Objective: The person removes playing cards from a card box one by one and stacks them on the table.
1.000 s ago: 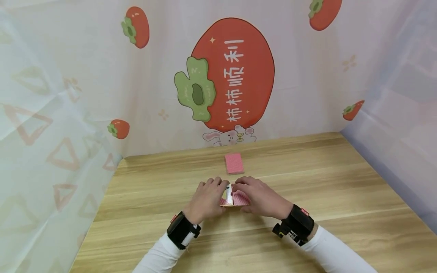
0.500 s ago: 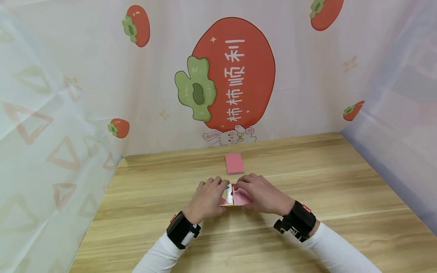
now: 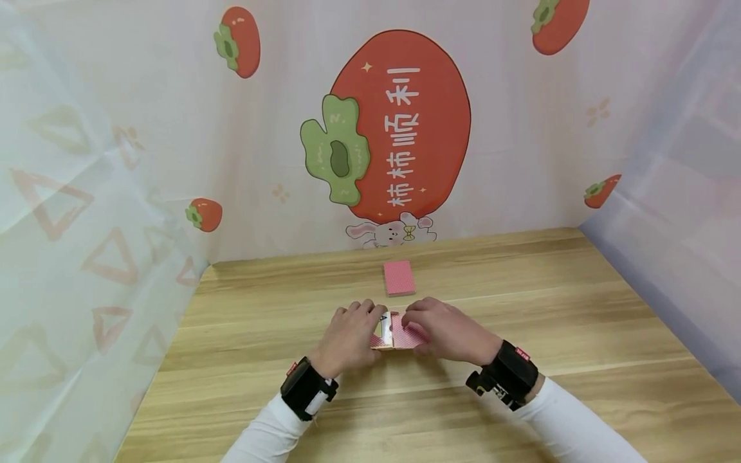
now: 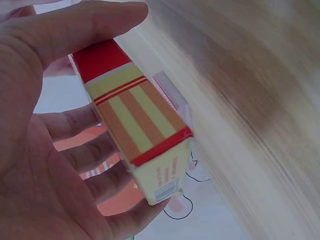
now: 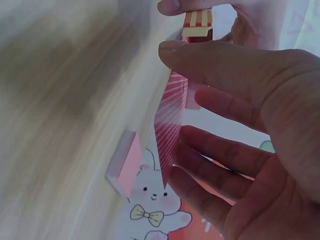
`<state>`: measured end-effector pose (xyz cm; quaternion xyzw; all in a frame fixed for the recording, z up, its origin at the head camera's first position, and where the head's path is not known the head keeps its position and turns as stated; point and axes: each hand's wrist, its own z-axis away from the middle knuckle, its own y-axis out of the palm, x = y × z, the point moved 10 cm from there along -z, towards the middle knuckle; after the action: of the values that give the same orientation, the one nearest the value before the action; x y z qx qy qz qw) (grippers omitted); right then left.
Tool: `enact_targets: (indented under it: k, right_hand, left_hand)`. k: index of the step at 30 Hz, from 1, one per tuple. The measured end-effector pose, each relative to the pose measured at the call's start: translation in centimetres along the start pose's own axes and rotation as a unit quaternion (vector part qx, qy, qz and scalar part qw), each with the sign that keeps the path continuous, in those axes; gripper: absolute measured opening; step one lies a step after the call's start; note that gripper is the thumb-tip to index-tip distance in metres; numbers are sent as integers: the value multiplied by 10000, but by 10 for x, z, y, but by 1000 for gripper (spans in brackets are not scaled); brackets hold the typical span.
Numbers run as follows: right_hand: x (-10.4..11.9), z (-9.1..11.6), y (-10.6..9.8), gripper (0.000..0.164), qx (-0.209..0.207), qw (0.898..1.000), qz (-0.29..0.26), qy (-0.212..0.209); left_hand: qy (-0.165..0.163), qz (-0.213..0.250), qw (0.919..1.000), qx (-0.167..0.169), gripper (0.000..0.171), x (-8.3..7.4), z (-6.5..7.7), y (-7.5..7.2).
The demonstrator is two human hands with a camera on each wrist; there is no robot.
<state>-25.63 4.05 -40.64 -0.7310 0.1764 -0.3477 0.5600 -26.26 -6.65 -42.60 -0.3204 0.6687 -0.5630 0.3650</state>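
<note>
My left hand point(image 3: 347, 337) grips a playing card box point(image 4: 132, 107) low over the table, thumb along one narrow striped side and fingers on the opposite side. One end of the box shows a small barcode. Close to the box's other end, my right hand point(image 3: 448, 331) pinches red-patterned playing cards point(image 5: 170, 120) between thumb and fingers. Their near ends sit right at the box opening, and their edges spread slightly apart in the right wrist view. Part of the box is hidden behind the left fingers.
Beyond both hands, a squared stack of pink-backed cards point(image 3: 399, 278) lies on the wooden table point(image 3: 278, 411). A printed cloth point(image 3: 498, 161) with persimmons and a rabbit hangs behind the table's far edge, with more cloth on both sides.
My right fingers have shifted slightly over the cards, so more of their patterned backs shows. My left hand keeps its grip on the box. The head view has shifted slightly.
</note>
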Motion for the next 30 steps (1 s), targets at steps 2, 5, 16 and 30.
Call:
enact_targets:
  k: [2,5,16,30]
  right_hand:
    - [-3,2,-4,43,1,10000,55,-3]
    - [-9,4,-11,43,4,9999,131,16]
    - [-20,5,-31,37,-64,9992,350,169]
    - [-49,-15,-52,27,-859,9903,330,1037]
  left_hand:
    - [-10,6,10000,-5,71,2,0,0]
    - [-35,39,10000,-23,72,4,0,0]
    - [-85,71,9999,-25,72,8,1,2]
    - [-60,225,9997,117,84,9,3,3]
